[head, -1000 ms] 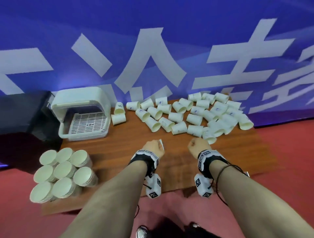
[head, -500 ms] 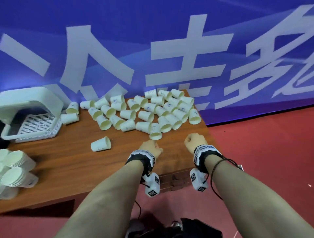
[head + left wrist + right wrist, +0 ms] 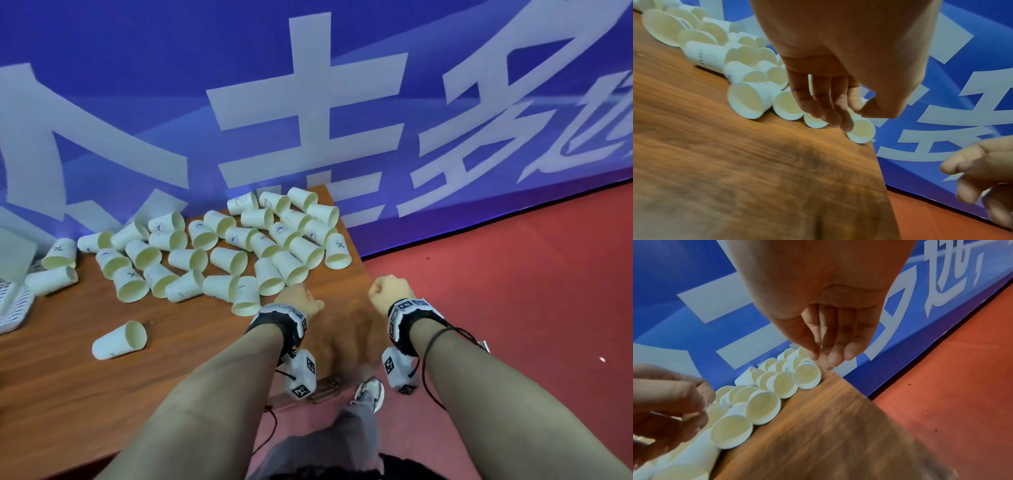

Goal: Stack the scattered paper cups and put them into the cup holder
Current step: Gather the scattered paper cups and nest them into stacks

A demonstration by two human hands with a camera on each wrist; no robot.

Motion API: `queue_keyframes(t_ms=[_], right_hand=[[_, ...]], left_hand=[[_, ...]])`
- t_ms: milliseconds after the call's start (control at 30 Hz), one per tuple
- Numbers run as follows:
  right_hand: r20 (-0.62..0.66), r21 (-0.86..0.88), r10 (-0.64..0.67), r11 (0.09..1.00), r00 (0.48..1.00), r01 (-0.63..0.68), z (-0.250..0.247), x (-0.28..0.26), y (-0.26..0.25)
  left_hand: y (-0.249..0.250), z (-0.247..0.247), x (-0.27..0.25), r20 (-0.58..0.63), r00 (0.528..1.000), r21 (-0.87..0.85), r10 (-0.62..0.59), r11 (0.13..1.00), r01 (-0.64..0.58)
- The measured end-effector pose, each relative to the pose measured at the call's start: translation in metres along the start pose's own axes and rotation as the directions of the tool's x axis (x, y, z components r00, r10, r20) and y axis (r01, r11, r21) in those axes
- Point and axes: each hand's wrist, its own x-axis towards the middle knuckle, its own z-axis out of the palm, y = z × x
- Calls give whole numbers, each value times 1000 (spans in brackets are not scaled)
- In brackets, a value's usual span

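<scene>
Several white paper cups [image 3: 222, 253] lie on their sides in a heap along the back of the wooden table [image 3: 171, 383]. One cup [image 3: 118, 340] lies alone nearer the front. My left hand [image 3: 301, 300] hovers at the heap's near right edge, its fingers [image 3: 826, 112] hanging loosely curled over the cups and holding nothing. My right hand [image 3: 388, 291] hovers past the table's right edge, its fingers [image 3: 838, 353] hanging down empty. Only a white corner of the cup holder [image 3: 12, 298] shows at the far left.
A blue banner wall [image 3: 308, 85] rises right behind the table. The table's right edge [image 3: 359, 274] ends beside my right hand, with red floor [image 3: 513, 308] beyond. My leg and shoe [image 3: 368, 394] stand below the front corner.
My view has swung right, pushing the cup holder and the stacked cups off the left. My left hand no longer holds a cup; one cup now lies alone on the table.
</scene>
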Motion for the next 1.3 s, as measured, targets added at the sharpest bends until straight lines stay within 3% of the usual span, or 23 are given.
queue_keyframes(t_ms=[367,600,733,867,1000,1200,1300], right_hand=[[38,-88,-91,992,995,95,-83,167,-20],[159,-182,-169,963,973,197,-80,229,-40],[282,-268,-253,905,925,329,-68,270,-59],[375,-272,-316,861,871,429,-58,311,-77],[449,-324,-362,786,817,526,-50,346,-98],[562,-388,-384,659,732,644,-30,378,-120],[583,-422,-381,612,717,668,-23,384,-122]], left_hand=[[96,-31,133,-19,997,-17,-77,997,77],[108,-36,179,93,970,-91,-223,969,231],[108,-34,201,65,952,-114,-298,946,304],[110,-48,215,-79,915,-126,-395,915,384],[109,-50,228,-133,900,-100,-415,909,405],[113,-37,242,-46,884,-138,-465,880,456],[112,-31,244,-70,885,-108,-460,886,452]])
